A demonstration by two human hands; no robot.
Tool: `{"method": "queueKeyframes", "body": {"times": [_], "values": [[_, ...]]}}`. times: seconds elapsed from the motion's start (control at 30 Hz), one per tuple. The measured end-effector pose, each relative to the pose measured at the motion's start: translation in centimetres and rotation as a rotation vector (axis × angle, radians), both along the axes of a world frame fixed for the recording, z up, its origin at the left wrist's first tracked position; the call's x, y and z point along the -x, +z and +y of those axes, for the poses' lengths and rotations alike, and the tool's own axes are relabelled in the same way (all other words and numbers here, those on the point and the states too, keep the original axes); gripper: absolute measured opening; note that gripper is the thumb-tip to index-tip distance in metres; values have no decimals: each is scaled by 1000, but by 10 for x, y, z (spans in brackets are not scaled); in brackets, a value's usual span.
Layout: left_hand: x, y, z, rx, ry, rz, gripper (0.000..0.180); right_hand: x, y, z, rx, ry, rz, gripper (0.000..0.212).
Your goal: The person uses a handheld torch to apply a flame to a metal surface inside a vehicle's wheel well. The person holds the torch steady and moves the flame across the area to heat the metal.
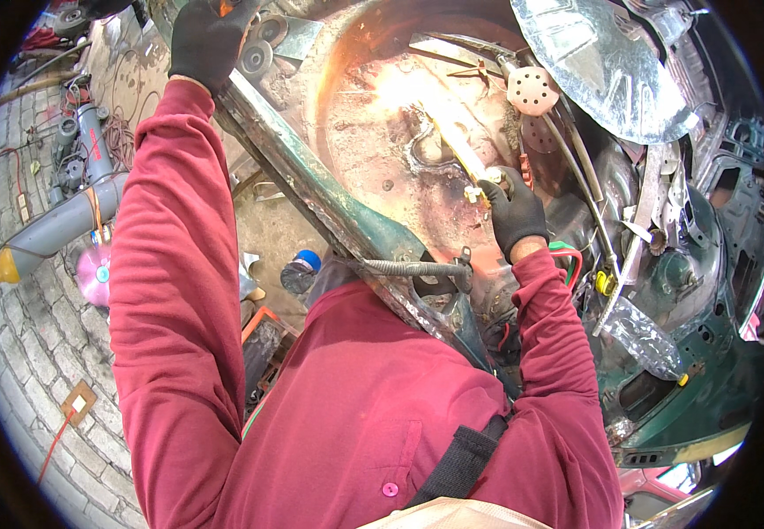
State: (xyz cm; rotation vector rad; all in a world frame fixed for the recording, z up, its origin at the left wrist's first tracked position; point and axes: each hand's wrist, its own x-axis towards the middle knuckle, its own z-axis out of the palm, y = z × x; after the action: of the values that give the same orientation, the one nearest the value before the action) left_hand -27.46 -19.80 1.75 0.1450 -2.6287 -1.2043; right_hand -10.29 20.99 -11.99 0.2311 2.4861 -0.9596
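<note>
My right hand (pixel 516 210), in a black glove, is closed round the brass-coloured handle of a gas torch (pixel 459 148). The torch points up and left over a rusty round metal panel (pixel 382 189). A white-hot glare at its tip hides the metal there. Just left of the tip, a bent wire or cut line curls on the panel. My left hand (pixel 208 42), also gloved, is closed at the upper left, by the end of a green metal edge (pixel 311 167). Something orange shows at its fingers; what it grips is hidden. Two round discs (pixel 258 53) lie beside it.
A pink sanding disc (pixel 532 91), metal strips and a shiny sheet (pixel 607 66) crowd the upper right. Red and green hoses (pixel 567 254) run past my right wrist. A plastic bottle (pixel 642 339) lies lower right. Grey angle grinder (pixel 64 220) and cords lie on paving at left.
</note>
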Motion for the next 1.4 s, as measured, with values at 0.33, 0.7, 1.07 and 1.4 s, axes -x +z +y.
{"method": "queueKeyframes", "body": {"times": [0.33, 0.7, 1.07, 1.4], "values": [[0, 2, 1, 11, -24, -3, 12, -3, -12, 2, 0, 15, 50, 40], [6, -16, -31, 185, -62, -47, 30, 0, -6, 0, 5, -1, 16, 43], [5, -17, -35, 166, -70, -78, 29, 1, -7, -1, 19, -3, 9, 45], [7, -19, -36, 165, -59, -96, 27, 2, -6, -2, 17, -8, 3, 45]]}}
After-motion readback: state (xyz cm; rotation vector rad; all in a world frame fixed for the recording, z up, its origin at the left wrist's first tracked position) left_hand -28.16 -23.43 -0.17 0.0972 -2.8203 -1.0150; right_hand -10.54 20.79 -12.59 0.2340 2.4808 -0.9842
